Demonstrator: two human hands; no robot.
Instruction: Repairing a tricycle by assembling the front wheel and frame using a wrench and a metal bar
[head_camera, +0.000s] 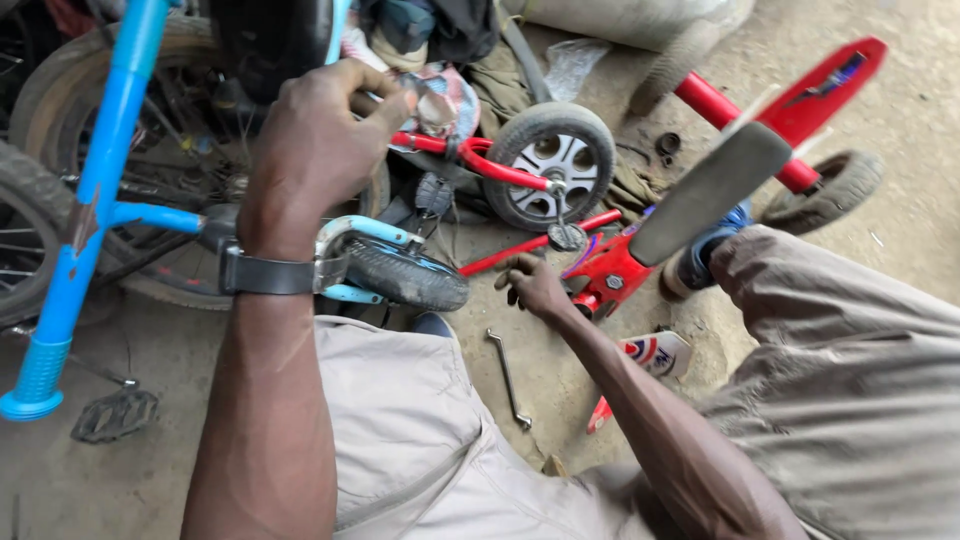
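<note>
- Your left hand (315, 140) is raised close to the camera at about 11 o'clock, fingers curled nearly into a fist. You cannot tell whether they grip anything; the fingertips lie against a red tube (470, 160) of the small bicycle.
- A dark wristwatch (265, 273) circles that wrist.
- Your right hand (533, 285) is low at the centre of the view, fingers bent downward, loosely closed and touching the red frame (610, 270) near its crank. Whether it pinches a part there stays hidden.
- The small wheel with a white hub (553, 160) stands at 1 o'clock from that hand, just beside the red frame.
- A double-ended spanner (508, 378) lies on the ground at 6 o'clock from your right hand, apart from it.
- The blue bicycle frame (100, 200) runs down the left side, at 9 o'clock.
- A black pedal (115, 415) lies on the floor at 8 o'clock.
- A black saddle (710, 190) tilts at 3 o'clock, above your right knee.
</note>
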